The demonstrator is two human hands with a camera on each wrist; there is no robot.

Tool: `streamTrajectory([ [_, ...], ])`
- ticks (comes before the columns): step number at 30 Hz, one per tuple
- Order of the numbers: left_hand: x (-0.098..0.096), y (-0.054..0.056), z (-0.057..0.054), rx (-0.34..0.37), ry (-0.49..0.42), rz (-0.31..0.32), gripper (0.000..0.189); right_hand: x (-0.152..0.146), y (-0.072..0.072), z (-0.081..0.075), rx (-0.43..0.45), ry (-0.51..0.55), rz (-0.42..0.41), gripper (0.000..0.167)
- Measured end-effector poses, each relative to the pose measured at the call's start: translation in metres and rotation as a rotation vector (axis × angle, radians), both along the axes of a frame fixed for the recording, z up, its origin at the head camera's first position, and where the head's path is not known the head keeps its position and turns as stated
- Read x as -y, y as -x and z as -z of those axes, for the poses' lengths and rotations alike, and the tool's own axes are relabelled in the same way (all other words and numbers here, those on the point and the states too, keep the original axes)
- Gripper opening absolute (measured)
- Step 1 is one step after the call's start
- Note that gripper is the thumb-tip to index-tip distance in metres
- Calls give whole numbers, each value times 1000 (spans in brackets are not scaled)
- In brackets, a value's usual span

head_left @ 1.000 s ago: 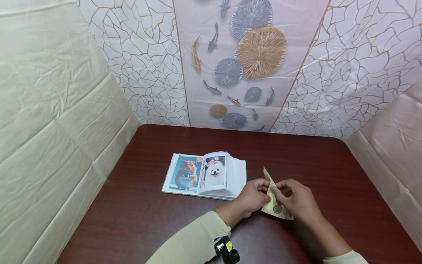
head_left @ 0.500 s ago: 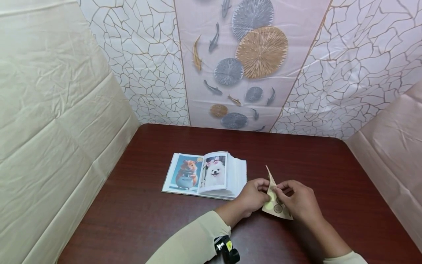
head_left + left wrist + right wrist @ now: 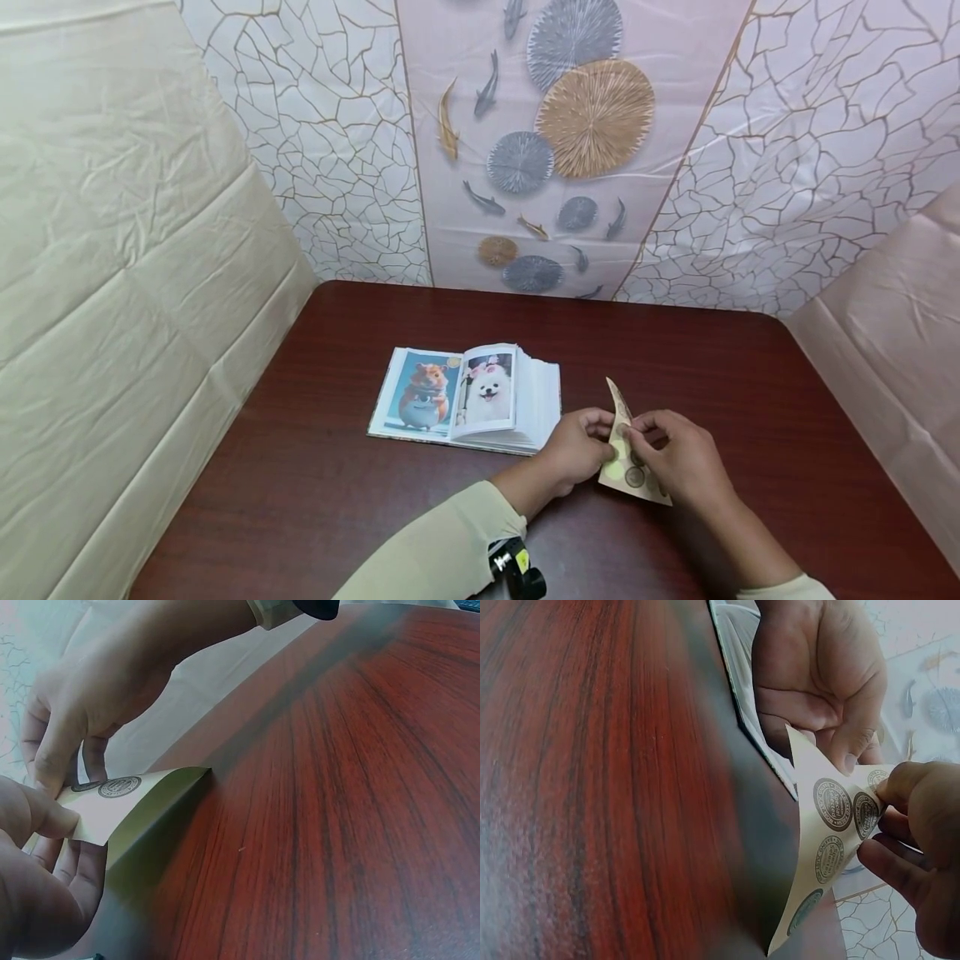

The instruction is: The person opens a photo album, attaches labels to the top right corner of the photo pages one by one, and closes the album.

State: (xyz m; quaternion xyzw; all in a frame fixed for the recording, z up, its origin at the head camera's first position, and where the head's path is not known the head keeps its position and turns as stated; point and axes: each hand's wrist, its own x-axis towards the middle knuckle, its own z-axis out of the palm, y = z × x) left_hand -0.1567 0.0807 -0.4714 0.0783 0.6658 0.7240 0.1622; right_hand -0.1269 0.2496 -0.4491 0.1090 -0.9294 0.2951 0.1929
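A cream sheet of round stickers [image 3: 617, 477] is raised above the table, bent between both hands. My left hand [image 3: 576, 447] pinches its left edge, thumb on the face and fingers behind, as the left wrist view shows. From the other side, my right hand [image 3: 686, 462] pinches the sheet near a sticker, thumb and forefinger together. In the right wrist view, several printed round seals [image 3: 834, 804] show on the sheet, and its lower corner hangs free. Whether a sticker is lifting under the right fingertips, I cannot tell.
Left of the hands lies an open photo album [image 3: 543, 396], showing a hamster picture [image 3: 424, 398] and a white dog picture [image 3: 489, 392]. Its right edge is close to my left hand. The dark red table [image 3: 300, 500] is bordered by cloth walls [image 3: 150, 275] on the sides and back.
Over the last second the sheet has turned a little and shifted slightly right. Both hands keep their pinch and have barely moved. The album has stayed put.
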Motion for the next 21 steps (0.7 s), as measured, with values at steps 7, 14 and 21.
streamTrajectory([
  [7,0,0,-1,13,14,-20,40,0,0,0,25,1,-16,15],
  [14,-1,-1,0,26,1,-26,40,1,-1,-1,63,3,-21,14],
  [21,-1,-1,3,18,18,-37,40,0,-3,-1,91,18,-45,14],
])
